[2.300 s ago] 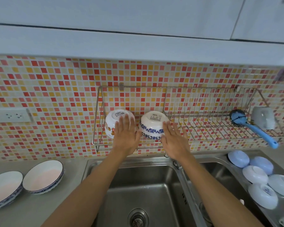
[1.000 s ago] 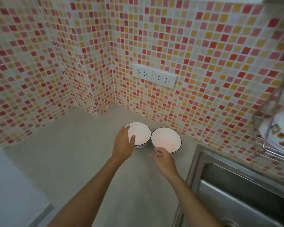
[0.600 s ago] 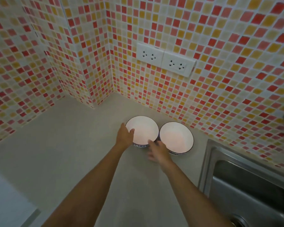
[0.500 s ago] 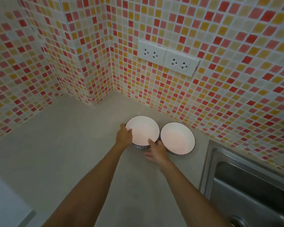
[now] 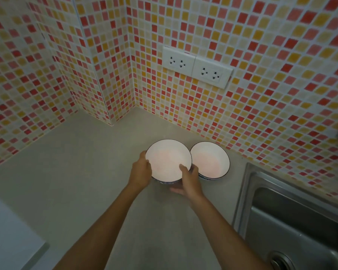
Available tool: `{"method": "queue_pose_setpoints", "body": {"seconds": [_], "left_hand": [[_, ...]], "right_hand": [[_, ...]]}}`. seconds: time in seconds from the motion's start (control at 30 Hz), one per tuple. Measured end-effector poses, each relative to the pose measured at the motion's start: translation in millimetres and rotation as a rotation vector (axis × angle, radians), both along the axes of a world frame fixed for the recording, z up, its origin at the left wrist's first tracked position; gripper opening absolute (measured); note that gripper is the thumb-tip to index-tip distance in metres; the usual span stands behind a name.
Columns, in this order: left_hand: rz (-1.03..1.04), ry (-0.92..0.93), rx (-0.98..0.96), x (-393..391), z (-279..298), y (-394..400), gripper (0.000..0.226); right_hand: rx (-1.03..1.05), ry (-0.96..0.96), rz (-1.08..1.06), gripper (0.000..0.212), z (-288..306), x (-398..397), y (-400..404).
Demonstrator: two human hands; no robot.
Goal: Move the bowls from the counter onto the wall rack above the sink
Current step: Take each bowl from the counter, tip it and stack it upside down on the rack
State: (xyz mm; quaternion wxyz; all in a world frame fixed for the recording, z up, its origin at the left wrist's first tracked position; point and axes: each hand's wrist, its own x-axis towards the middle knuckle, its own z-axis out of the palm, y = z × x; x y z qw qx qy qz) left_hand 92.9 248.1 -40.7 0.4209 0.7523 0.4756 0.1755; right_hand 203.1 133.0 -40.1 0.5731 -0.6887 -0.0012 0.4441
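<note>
**Both hands on the left bowl, near the desk's back edge**

2 white bowls with dark rims stand side by side on the grey desk [image 5: 82, 172], close to its back edge where the tiled wall [image 5: 261, 94] rises. The left bowl [image 5: 167, 158] is gripped from both sides. The left hand [image 5: 141, 169] curls round its left rim, fingers wrapped against the outer wall. The right hand [image 5: 187, 182] holds its near-right side, thumb hooked over the rim into the white inside and the other fingers tucked beneath the bowl. The bowl's rim overlaps the rim of the right bowl [image 5: 211, 159] as seen from above; whether the 2 touch, or whether the held one is off the desk, cannot be told.

The right bowl sits upright on the desk, between the held bowl and the desk's right end, where a steel sink [image 5: 293, 227] is sunk in. A drain [image 5: 281, 263] shows at the sink's bottom, near the lower right.

On the back wall above the bowls are 2 white sockets [image 5: 197, 67] mounted side by side. The wall turns a corner at the desk's back left.
</note>
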Motion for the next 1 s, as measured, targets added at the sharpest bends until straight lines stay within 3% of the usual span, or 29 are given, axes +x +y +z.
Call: {"method": "queue_pose_setpoints", "body": {"seconds": [0.23,0.47,0.63,1.0], "left_hand": [[-0.131,-0.160,-0.030,-9.9,39.4,-79.6,0.030],[-0.316,-0.345,-0.206,8.5,44.5,-197.4,0.038],[-0.388,-0.352,-0.178,30.0,24.3,-282.1,0.031],[-0.500,-0.273,-0.188,70.3,-23.0,-426.6,0.038]], "right_hand": [[0.155,0.012,-0.043,0.034,34.7,-3.7,-92.8],[0.060,-0.123,-0.225,0.034,49.9,-2.6,-211.9],[-0.009,-0.151,-0.301,0.032,39.7,3.1,-304.5],[-0.045,-0.047,-0.434,0.027,0.8,28.1,-461.0]]}}
